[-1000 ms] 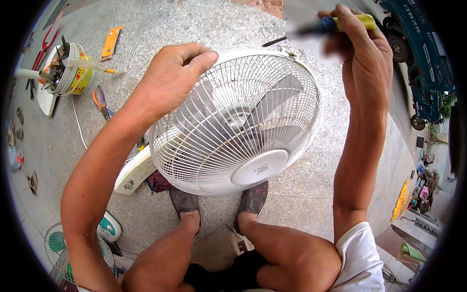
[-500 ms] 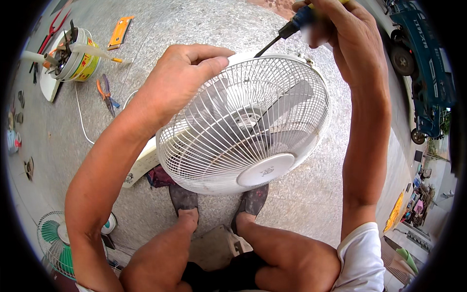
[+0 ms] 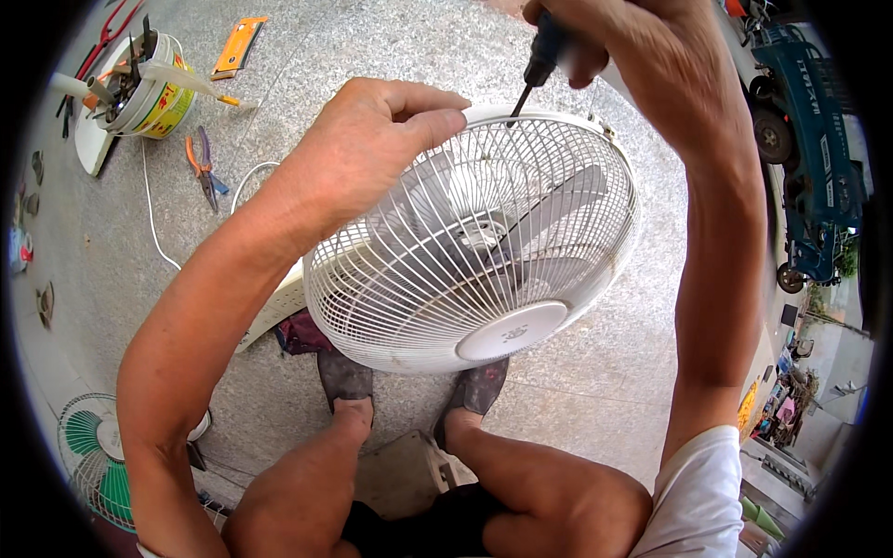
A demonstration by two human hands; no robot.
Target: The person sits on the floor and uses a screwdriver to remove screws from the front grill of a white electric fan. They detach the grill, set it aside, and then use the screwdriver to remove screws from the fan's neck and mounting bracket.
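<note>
A white electric fan [image 3: 521,332] with a wire grille and grey blades stands tilted before me, its front disc turned toward my feet. My left hand [image 3: 377,135] pinches the grille's far rim between thumb and fingers. Just right of it, my right hand [image 3: 642,56] grips a screwdriver [image 3: 547,51] with a dark handle, partly cut off by the upper edge. The screwdriver's tip meets the rim of the grille; whether a screw sits there cannot be made out. Behind the grille, the fan's pale base [image 3: 279,302] shows below my left forearm.
Pliers [image 3: 204,167] lie on the floor to the left, near a white cable [image 3: 152,209]. Beyond stand a tool bucket [image 3: 153,107] and an orange packet [image 3: 239,46]. A green-bladed fan [image 3: 98,456] sits at lower left. A dark teal truck [image 3: 819,149] is at far right.
The screwdriver has swung more upright and its tip has shifted slightly right along the rim. Both hands and the fan appear a little farther right in the picture.
</note>
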